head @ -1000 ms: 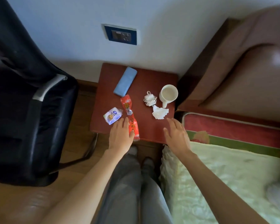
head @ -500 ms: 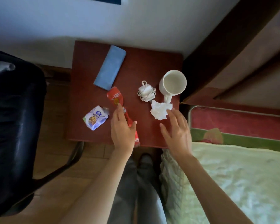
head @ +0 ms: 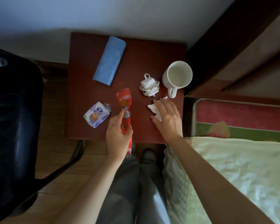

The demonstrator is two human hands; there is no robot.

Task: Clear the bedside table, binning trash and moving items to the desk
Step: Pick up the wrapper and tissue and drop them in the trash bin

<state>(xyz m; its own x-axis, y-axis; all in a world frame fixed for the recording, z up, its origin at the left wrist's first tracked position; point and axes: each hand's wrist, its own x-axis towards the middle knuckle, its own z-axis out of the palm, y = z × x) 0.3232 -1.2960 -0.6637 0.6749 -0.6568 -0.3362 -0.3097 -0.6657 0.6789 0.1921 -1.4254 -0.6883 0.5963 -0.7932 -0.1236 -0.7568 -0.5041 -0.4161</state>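
Bedside table [head: 152,50] not cleared yet: nothing binned or moved. Left hand [head: 117,135] fingers curl round red wrapper [head: 125,110] at near edge; right hand [head: 167,118] flat on tissue [head: 153,108]. Mug [head: 177,76], charger [head: 149,85], blue case [head: 109,61], tissue pack [head: 96,116] remain.

No words can be read clearly. The red snack wrapper [head: 125,110] has white marks and a little cartoon picture, but the letters are too blurry. The white tissue packet [head: 96,116] has a round blue logo and a yellow cartoon, with tiny print too small to read.
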